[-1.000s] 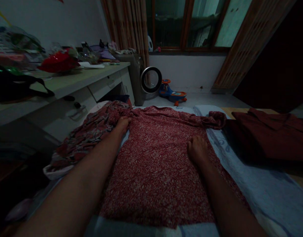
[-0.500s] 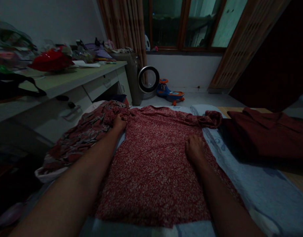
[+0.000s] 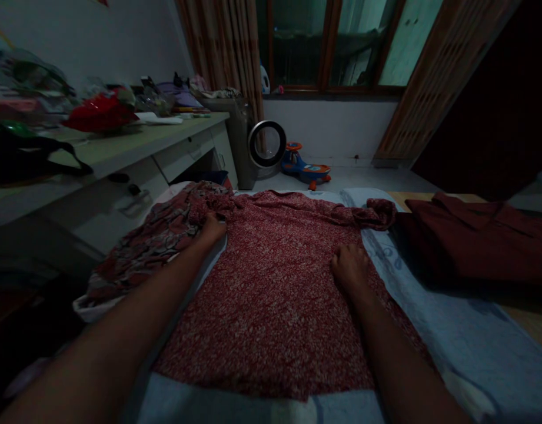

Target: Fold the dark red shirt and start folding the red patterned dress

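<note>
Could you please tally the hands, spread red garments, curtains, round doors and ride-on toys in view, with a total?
Hands: 2 (left hand, right hand)
Spread red garment: 1
Curtains: 2 (left curtain, right curtain)
Round door: 1
Ride-on toy: 1
Total: 7

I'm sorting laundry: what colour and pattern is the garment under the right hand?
The garment is red, speckled with small pale marks; see the head view.
</note>
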### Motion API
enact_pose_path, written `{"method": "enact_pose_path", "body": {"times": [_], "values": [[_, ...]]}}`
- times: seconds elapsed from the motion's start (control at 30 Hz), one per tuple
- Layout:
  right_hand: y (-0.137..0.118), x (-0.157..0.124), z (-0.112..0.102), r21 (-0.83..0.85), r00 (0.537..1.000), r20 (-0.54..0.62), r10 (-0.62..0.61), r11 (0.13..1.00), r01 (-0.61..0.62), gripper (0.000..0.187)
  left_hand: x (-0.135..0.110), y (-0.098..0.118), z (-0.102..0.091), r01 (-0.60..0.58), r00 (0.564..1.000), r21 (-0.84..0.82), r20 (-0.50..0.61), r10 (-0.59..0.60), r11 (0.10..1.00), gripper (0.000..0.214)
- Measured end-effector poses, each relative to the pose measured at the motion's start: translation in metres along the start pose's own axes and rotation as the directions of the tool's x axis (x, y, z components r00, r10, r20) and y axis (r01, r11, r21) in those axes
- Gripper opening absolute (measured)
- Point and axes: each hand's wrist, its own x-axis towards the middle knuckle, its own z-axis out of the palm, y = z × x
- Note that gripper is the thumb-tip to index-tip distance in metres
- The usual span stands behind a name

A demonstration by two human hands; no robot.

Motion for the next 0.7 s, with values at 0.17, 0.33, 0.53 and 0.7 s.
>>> {"method": "enact_pose_path", "body": {"times": [0.17,0.33,0.53,0.7], "values": [[0.002,0.001,0.003,0.081,0.997,-0.062,-0.047,0.995,0.052,0.016,-0.059,-0.012,-0.01,-0.081,0.989,0.227,0.138,0.051,0.971,0.029],[0.003,0.005,0.007,0.199,0.98,-0.12,-0.158,0.964,0.179,0.016,-0.089,-0.016,-0.015,-0.143,0.983,0.296,0.154,0.1,0.945,0.022],[0.004,0.004,0.009,0.23,0.978,-0.049,-0.202,0.951,0.208,0.015,-0.073,-0.021,-0.021,-0.073,0.975,0.079,0.216,0.055,0.994,0.039],[0.005,0.005,0.01,0.228,0.98,-0.022,-0.197,0.954,0.197,0.016,-0.035,-0.007,-0.019,-0.122,0.968,-0.113,0.204,0.144,0.986,0.038]]}}
